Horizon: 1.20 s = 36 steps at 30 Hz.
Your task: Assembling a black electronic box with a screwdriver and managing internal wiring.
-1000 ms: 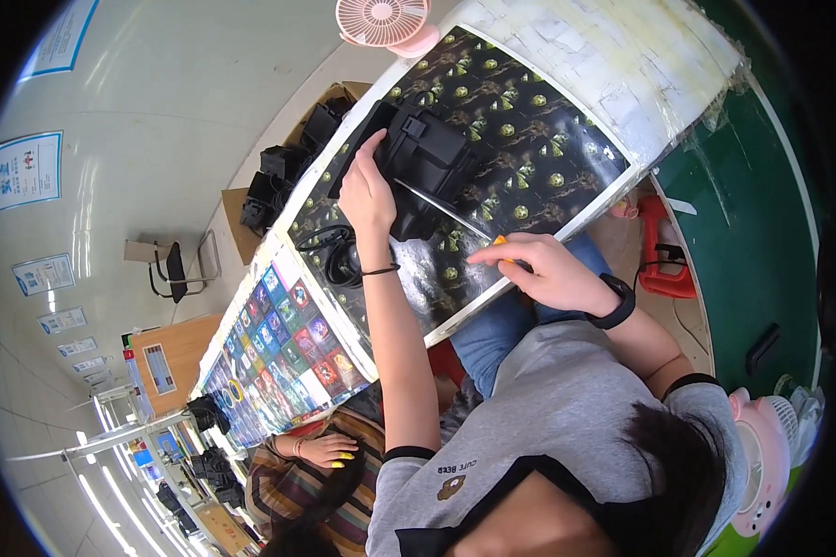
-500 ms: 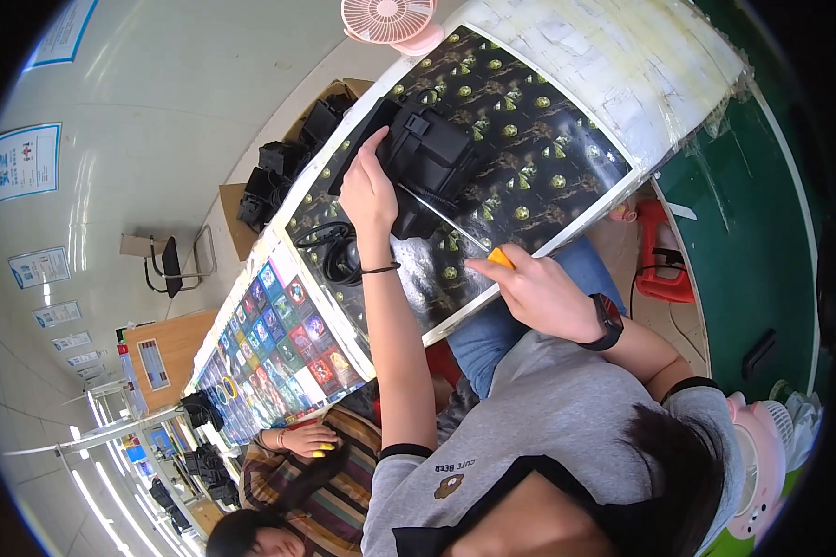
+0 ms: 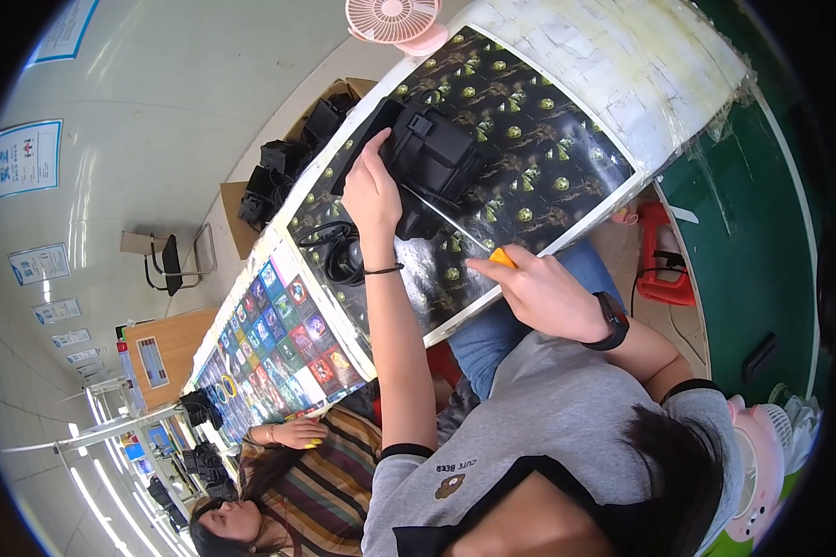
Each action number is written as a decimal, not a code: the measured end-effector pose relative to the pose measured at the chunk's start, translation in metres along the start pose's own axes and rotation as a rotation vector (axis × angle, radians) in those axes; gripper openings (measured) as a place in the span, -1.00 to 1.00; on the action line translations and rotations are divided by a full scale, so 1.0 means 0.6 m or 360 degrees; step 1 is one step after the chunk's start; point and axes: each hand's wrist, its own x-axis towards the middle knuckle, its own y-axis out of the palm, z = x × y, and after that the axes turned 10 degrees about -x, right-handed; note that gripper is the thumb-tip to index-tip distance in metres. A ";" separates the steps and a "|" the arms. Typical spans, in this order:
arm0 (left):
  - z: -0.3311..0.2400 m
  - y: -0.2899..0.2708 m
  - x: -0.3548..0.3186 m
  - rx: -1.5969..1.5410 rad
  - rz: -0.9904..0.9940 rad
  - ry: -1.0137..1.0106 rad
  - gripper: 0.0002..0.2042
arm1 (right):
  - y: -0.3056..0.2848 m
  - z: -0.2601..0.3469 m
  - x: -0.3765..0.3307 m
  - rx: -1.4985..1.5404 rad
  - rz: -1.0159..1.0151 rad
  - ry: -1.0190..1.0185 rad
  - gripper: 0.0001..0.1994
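Observation:
A black boxy device [image 3: 434, 150] with a latch-like part on top and a coiled cord lies on the dark patterned mat [image 3: 567, 153]. My left hand [image 3: 373, 193] grips its near-left side, the thumb and fingers against a flat black panel; part of that grip is hidden. In my right hand [image 3: 546, 292] is a screwdriver [image 3: 450, 223], its orange handle in my closed fingers. The long metal shaft points up and left to the device beside my left hand. Where its tip meets the device, I cannot make out. A black cable [image 3: 341, 265] lies looped left of my left wrist.
A pink fan [image 3: 393, 20] stands at the table's far edge. Beyond the left edge, a cardboard box [image 3: 235, 218] holds several black devices. A co-worker [image 3: 320, 473] sits at my left beside a colourful mat [image 3: 274, 334]. A red case [image 3: 664, 255] is at the right.
My hands, the screwdriver and the device keep nearly the same places. The co-worker's head has lifted and turned, and their hand has shifted slightly left.

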 end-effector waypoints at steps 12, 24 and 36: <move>0.003 0.003 -0.004 0.0078 -0.0091 0.0069 -0.52 | 0.012 -0.043 0.018 0.2635 0.0611 0.0681 -0.60; 0.013 -0.020 -0.027 -0.0286 -0.0050 0.0309 -0.54 | -0.057 -0.051 -0.011 0.1582 -0.0164 0.0205 -0.89; 0.068 -0.025 -0.071 -0.0553 -0.0228 0.0517 -0.59 | 0.032 -0.194 0.068 0.0086 -0.0902 0.0231 -0.90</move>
